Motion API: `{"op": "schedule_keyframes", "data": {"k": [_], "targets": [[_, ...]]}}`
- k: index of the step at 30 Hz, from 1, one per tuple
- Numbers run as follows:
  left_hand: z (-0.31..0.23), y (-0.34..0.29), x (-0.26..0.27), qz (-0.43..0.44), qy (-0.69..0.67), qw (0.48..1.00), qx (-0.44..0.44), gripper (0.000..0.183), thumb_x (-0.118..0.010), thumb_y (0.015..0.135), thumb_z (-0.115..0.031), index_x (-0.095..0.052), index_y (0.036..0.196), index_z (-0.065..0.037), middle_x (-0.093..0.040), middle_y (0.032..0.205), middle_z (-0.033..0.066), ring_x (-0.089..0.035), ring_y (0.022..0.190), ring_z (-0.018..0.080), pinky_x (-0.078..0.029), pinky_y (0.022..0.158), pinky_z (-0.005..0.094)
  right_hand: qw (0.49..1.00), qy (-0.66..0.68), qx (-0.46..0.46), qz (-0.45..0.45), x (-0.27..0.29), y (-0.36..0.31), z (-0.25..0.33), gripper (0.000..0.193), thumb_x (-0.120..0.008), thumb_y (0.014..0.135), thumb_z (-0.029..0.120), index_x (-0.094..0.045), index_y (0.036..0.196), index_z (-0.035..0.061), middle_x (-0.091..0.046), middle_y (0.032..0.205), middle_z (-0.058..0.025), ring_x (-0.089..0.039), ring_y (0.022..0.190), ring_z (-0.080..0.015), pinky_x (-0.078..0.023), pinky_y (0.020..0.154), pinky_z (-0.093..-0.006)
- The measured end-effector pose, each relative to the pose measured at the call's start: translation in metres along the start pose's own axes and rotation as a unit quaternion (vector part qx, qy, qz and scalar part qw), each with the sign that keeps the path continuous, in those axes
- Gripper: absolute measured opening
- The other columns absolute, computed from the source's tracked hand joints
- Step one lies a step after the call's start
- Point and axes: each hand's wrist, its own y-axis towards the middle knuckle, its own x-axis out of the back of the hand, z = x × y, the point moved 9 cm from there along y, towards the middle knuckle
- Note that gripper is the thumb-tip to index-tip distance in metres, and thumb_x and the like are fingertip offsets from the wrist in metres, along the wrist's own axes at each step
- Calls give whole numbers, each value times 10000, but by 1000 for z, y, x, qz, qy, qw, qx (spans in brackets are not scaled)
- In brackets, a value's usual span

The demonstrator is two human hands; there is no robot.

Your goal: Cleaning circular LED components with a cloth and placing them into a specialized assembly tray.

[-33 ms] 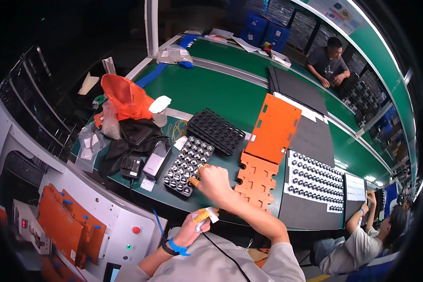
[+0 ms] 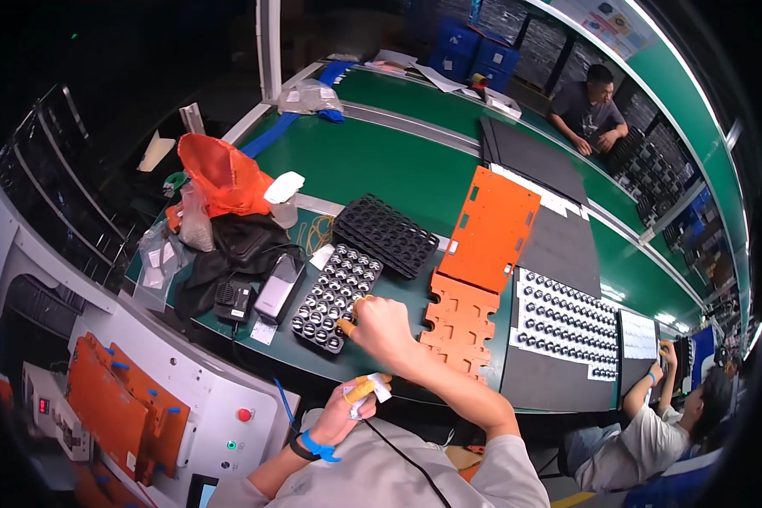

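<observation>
My right hand (image 2: pixel 381 330) reaches over the right edge of a black tray (image 2: pixel 320 340). Its fingers, with yellow finger cots, are bent and closed at the tray's cells; whatever lies between the fingertips is hidden. Several small round silver-and-black parts (image 2: pixel 328 306) fill the tray's rows. Close to my body, below the tray, my left hand (image 2: pixel 340 416) is closed round a crumpled white wipe or sheet (image 2: pixel 379 390), also with yellow on its fingers. A blue band (image 2: pixel 320 449) circles the left wrist.
Stacked black trays (image 2: pixel 385 233) lie behind the filled one. Orange plates (image 2: pixel 491 229) and a white sheet with rows of round parts (image 2: pixel 565 322) are to the right. A grey-and-black device (image 2: pixel 279 288) and an orange bag (image 2: pixel 220 178) stand left. Two people work beyond and at right.
</observation>
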Motion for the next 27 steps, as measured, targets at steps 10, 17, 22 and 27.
{"op": "schedule_keyframes", "data": {"k": [10,17,22,27], "targets": [[-46,1,-22,37,23,989,-139,564,-675,952,-261,-537,1392,63,-669,1128,98,-489,711,66,-402,636,233,906,420,-43,5,92,-63,-29,174,-772,787,86,-685,928,34,-599,793,24,-548,697,-50,-470,605,-235],[-81,20,-79,46,156,953,-254,566,-785,864,-48,-563,1377,42,-667,1169,126,-624,1113,178,-493,988,342,883,467,9,41,108,-108,-44,244,-786,783,50,-680,999,9,-642,887,-18,-580,751,-90,-502,690,-248],[-83,29,-101,74,244,913,-319,573,-822,839,-59,-595,1357,32,-545,853,-6,-533,801,83,-467,896,267,894,449,3,-3,117,-112,-66,306,-795,783,53,-702,1071,9,-676,899,-32,-624,765,-112,-516,702,-269],[-78,41,-109,42,318,899,-300,545,-826,870,-155,-626,1342,29,-474,799,-51,-393,679,32,-358,658,210,924,374,57,-56,127,-113,-76,338,-822,788,62,-712,1105,26,-676,865,-51,-661,784,-163,-523,716,-294]]}}
